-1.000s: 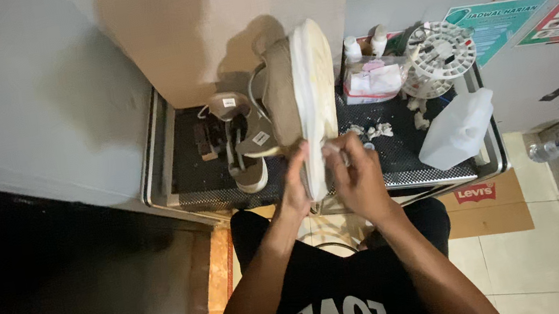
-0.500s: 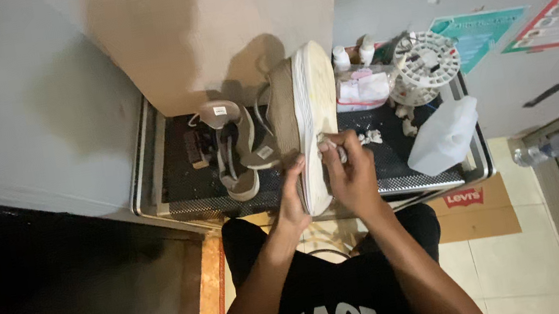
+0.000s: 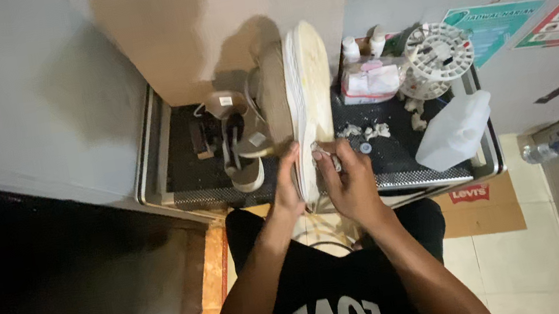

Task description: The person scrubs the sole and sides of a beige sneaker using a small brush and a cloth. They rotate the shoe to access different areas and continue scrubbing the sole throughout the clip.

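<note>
A grey shoe with a pale cream sole [image 3: 306, 86] stands on its heel end, sole turned to the right, above a black mesh tray [image 3: 404, 153]. My left hand [image 3: 288, 185] grips the shoe's near end from the left. My right hand [image 3: 345, 177] presses a small whitish wad [image 3: 323, 152] against the lower part of the sole. A second grey shoe [image 3: 243, 148] lies on the tray just left of the held one.
On the tray's right side are a translucent plastic jug [image 3: 454, 132], a white round spool [image 3: 436, 56], small white bottles [image 3: 360, 45], a pink-and-white pack [image 3: 370, 83] and several white scraps [image 3: 364, 131]. A cardboard box [image 3: 479, 205] sits on the tiled floor.
The view has shifted a little. My right hand has moved slightly along the lower sole; the shoe stays upright in my left hand.
</note>
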